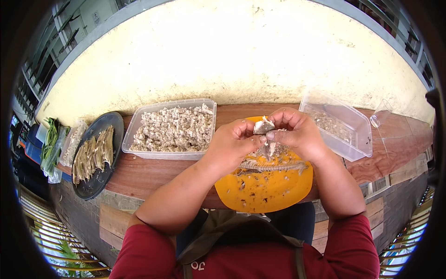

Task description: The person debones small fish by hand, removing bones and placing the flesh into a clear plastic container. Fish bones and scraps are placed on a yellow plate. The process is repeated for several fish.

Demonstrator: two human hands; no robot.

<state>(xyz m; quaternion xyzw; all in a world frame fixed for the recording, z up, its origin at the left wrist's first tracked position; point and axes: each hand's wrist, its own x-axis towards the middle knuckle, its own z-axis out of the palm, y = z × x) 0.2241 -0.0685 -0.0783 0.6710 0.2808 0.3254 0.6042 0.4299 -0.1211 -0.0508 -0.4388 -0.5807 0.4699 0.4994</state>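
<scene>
Between my left hand (234, 140) and my right hand (299, 134) is a piece of fish (263, 127), white flesh with greyish skin, pinched by the fingers of both. The hands hover over an orange plastic board (258, 195). Lying across that board is a long fish backbone (275, 166) with fine bones. Dark scraps and flakes are scattered on the board's near half. More loose fish scraps sit under my fingers, partly hidden by the hands.
Left stands a clear plastic tub (167, 155) of flaked fish, then a dark oval tray (110, 169) bearing several whole fish (93, 150). Green vegetables (50, 146) lie at the far left. On the right are a tub (359, 139) with scraps and a tipped glass (381, 112). A wall (244, 69) backs the table.
</scene>
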